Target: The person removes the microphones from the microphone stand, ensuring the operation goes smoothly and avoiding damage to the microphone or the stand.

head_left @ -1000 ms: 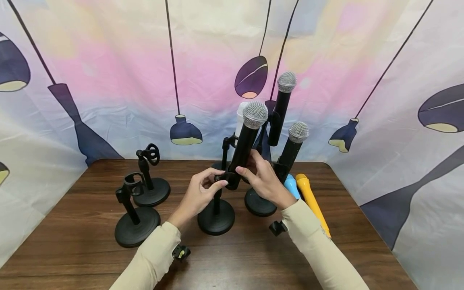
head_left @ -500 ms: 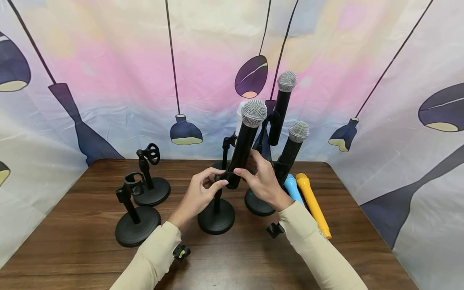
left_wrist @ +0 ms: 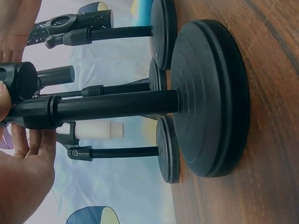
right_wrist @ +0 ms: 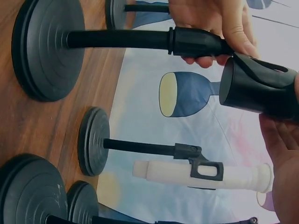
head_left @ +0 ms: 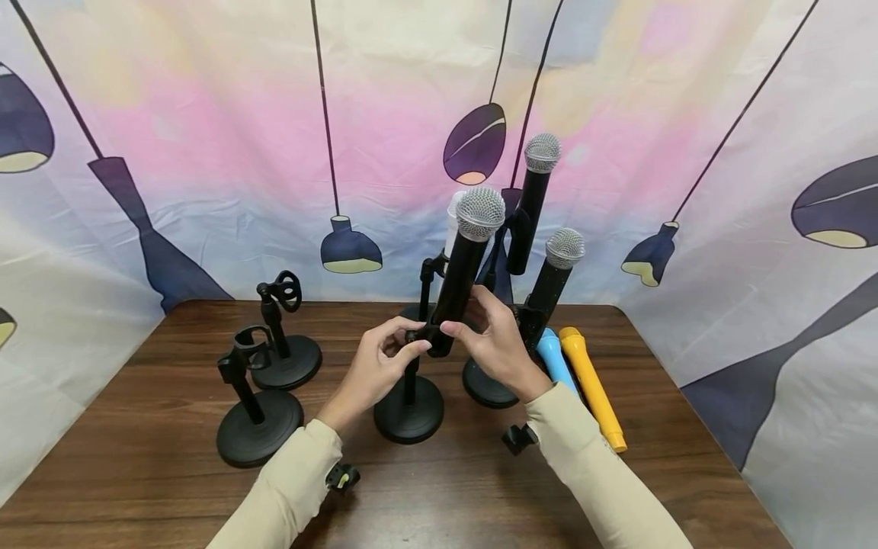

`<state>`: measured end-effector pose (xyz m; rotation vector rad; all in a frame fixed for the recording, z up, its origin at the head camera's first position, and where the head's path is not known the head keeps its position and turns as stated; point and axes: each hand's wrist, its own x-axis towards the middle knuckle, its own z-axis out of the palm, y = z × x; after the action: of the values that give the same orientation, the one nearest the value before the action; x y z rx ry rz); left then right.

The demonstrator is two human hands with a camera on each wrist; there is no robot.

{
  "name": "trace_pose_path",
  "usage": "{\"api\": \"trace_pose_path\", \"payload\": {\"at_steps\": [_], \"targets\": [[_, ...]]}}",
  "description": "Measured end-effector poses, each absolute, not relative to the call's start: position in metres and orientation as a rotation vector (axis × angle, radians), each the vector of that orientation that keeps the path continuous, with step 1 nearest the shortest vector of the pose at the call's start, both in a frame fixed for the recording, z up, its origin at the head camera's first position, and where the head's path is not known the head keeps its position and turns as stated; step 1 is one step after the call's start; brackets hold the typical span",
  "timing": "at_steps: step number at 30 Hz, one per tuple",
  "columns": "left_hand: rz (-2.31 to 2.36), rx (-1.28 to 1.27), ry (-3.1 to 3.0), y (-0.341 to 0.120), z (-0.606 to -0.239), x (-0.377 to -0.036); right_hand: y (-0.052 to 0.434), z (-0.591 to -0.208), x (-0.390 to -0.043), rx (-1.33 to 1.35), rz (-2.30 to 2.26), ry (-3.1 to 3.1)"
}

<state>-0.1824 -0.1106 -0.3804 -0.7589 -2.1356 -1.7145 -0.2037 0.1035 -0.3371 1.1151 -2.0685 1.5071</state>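
Above the bench [head_left: 425, 496], the left hand's [head_left: 373, 370] grip pinches the stand [head_left: 409, 419] near its top, likely to steady it, while the right hand's [head_left: 504, 347] grip holds the black microphone [head_left: 461, 278] (leaning toward 1 o'clock above that stand), presumably to support its tilted weight.

The right hand [head_left: 497, 347] and its sleeve [head_left: 597, 450] have shifted slightly left — more of the blue microphone [head_left: 557, 360] shows beside the cuff. The gripped black microphone's [head_left: 463, 278] silver head has edged left — just barely.
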Motion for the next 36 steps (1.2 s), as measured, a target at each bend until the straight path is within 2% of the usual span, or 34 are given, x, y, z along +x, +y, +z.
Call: {"api": "trace_pose_path", "payload": {"at_steps": [15, 36], "targets": [[-1.708, -0.753, -2.142, -0.11, -0.379, -0.181, 0.101, -0.325, -0.201, 1.044, 1.467, -2.116], [-1.722, -0.735, -2.143, -0.11, -0.379, -0.181, 0.104, -0.314, -0.203, 1.102, 1.476, -2.174]]}}
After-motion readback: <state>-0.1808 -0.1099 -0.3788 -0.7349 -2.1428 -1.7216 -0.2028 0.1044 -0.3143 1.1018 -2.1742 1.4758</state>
